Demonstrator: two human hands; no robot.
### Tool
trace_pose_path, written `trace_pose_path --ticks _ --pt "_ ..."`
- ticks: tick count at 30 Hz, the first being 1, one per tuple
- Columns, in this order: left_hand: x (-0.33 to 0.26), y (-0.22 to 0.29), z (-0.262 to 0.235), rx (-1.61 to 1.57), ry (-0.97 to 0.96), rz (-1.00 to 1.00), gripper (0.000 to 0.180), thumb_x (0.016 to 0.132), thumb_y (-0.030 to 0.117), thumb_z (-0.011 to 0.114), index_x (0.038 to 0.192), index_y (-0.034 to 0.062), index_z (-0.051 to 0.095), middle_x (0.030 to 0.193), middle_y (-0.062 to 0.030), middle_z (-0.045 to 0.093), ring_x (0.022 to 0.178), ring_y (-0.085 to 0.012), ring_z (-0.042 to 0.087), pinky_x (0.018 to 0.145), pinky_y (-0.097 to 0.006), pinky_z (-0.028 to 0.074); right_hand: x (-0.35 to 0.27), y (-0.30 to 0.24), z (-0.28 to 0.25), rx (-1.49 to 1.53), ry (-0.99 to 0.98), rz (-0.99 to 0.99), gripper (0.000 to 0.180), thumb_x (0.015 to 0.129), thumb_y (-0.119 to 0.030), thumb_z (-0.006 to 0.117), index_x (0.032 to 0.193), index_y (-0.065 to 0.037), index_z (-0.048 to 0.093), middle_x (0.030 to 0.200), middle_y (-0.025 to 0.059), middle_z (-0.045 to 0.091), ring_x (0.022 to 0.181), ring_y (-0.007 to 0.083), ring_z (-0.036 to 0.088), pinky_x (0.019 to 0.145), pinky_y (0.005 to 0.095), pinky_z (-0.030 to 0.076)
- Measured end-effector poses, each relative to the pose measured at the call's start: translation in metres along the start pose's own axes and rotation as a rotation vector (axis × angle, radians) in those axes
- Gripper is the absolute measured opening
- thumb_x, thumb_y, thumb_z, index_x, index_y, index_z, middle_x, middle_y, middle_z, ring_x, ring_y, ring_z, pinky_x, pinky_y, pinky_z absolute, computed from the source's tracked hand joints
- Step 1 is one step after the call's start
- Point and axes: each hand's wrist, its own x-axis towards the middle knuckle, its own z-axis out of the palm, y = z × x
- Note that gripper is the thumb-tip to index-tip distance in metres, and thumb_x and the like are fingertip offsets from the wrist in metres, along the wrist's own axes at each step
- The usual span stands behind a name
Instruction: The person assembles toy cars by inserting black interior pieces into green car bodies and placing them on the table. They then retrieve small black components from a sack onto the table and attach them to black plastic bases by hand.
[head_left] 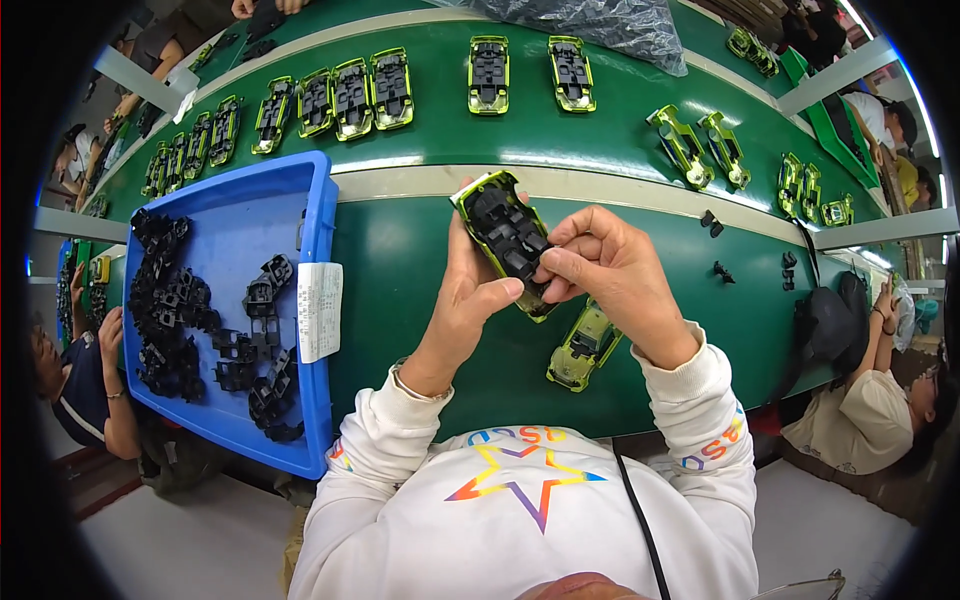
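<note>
A lime-green toy car body (497, 225) with a black seat interior set into it is tilted up above the bench, open side toward me. My left hand (468, 290) grips it from the left, thumb along its lower edge. On the car's right side, the fingertips of my right hand (605, 258) pinch together against the black interior. Whether a small part sits in that pinch is hidden. Below my right hand, another green toy car body (583, 347) lies on the bench, roof up.
At my left stands a blue bin (325, 400) with black plastic seat parts (165, 300). Beyond a pale rail, a green belt (430, 130) carries several car bodies (489, 75). Small black parts (724, 272) lie to the right, near a black bag (835, 320). Other people sit at both sides.
</note>
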Motion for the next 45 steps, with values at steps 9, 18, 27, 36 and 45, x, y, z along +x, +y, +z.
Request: trace_pose_path --ticks 9,18,27,36,45 --pt "0.003 -0.005 0.007 0.030 0.048 0.043 0.099 0.082 0.014 0.068 0.159 0.0114 0.007 0.149 -0.0178 0.039 0.130 -0.0335 0.052 0.109 -0.045 0.045 -0.003 -0.008 0.003 0.067 0.073 0.082 0.015 0.093 -0.006 0.067 0.099 0.004 0.058 0.083 0.0137 0.070 0.068 0.0162 0.070 0.064 0.0285 0.060" --pt "0.000 -0.005 0.006 0.119 -0.026 0.068 0.089 0.092 0.003 0.057 0.159 0.0074 -0.002 0.152 -0.0159 0.034 0.132 -0.0238 0.047 0.112 -0.039 0.038 0.000 -0.005 0.010 0.104 0.137 0.068 0.016 0.093 -0.008 0.067 0.095 0.004 0.057 0.078 0.0140 0.069 0.063 0.0165 0.069 0.058 0.0284 0.059" --pt "0.004 -0.004 0.008 0.089 0.058 0.036 0.080 0.093 0.002 0.054 0.158 0.0045 0.006 0.149 -0.0161 0.039 0.132 -0.0247 0.048 0.112 -0.038 0.038 0.009 0.019 0.003 -0.271 0.195 -0.177 0.022 0.088 -0.013 0.074 0.100 0.000 0.060 0.074 0.0038 0.065 0.056 0.0071 0.056 0.051 0.0251 0.045" --pt "0.004 -0.011 0.011 0.105 0.126 -0.006 0.062 0.089 0.003 0.049 0.147 -0.0004 0.030 0.146 -0.0169 0.046 0.126 -0.0241 0.054 0.109 -0.038 0.043 0.012 0.029 0.000 -0.276 0.182 -0.194 0.027 0.086 -0.017 0.075 0.104 0.002 0.068 0.101 0.0095 0.059 0.085 0.0154 0.061 0.075 0.0293 0.052" --pt "0.022 -0.019 0.016 0.083 0.149 -0.024 0.060 0.084 -0.001 0.047 0.143 -0.0008 0.037 0.141 -0.0163 0.051 0.124 -0.0244 0.057 0.108 -0.039 0.044 0.012 0.024 -0.018 -0.381 0.143 -0.215 0.033 0.088 -0.017 0.073 0.114 0.001 0.066 0.110 0.0105 0.057 0.092 0.0164 0.061 0.075 0.0297 0.052"
